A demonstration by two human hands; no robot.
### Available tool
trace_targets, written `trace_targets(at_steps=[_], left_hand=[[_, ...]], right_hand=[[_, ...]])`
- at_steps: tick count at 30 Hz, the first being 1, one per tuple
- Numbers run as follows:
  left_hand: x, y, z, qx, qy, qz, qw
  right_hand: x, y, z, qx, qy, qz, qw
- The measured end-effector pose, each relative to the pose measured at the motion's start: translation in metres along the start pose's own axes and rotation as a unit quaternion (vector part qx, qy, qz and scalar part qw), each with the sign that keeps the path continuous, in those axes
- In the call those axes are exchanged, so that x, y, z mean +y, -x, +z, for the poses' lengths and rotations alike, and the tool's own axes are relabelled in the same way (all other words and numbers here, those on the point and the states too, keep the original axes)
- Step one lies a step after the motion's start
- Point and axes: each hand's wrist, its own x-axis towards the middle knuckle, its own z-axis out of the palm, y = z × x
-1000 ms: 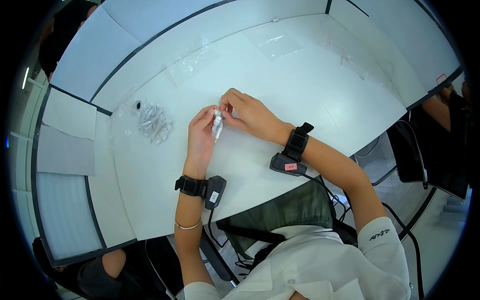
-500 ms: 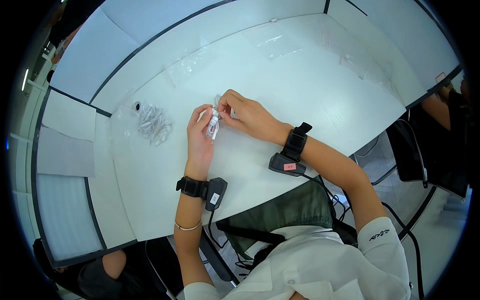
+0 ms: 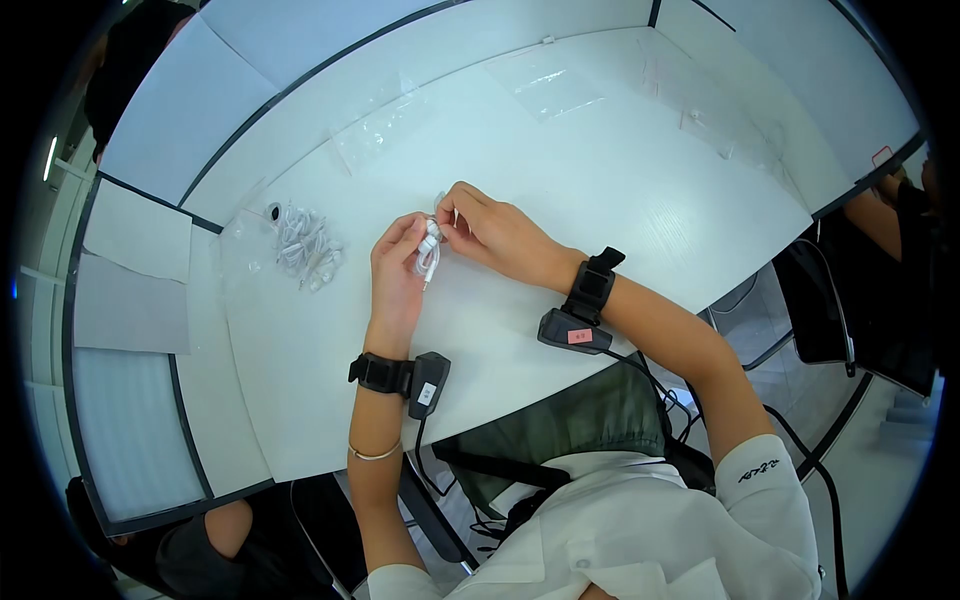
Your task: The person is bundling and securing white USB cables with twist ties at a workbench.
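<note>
A small coiled white cable [image 3: 428, 262] hangs between my two hands over the white table [image 3: 590, 200]. My left hand [image 3: 400, 262] is closed on it with thumb and fingers, and the cable's thin plug end dangles below. My right hand [image 3: 490, 228] pinches the upper part of the same cable from the right side, its fingertips close to those of my left hand. To the left, a pile of tangled white cables [image 3: 307, 248] lies on the table, with a small dark round item [image 3: 274, 212] at its upper left edge.
Clear plastic bags lie at the back left [image 3: 385, 125], back middle [image 3: 553, 88] and back right [image 3: 710, 130]. Low white partitions [image 3: 360, 70] edge the table. Parts of other people show at the left, lower left and right edges. Black cables run from my wrist devices.
My left hand has shifted slightly left, and the coiled cable's lower loops have changed shape a little. At the upper left, a person in dark clothing shows more now.
</note>
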Motion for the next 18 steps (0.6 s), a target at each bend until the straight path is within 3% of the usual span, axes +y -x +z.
trace_targets(at_steps=[18], left_hand=[[-0.0031, 0.0011, -0.0005, -0.011, -0.005, -0.016, 1.000]], right_hand=[[-0.0008, 0.0010, -0.0020, 0.007, 0.058, 0.013, 0.998]])
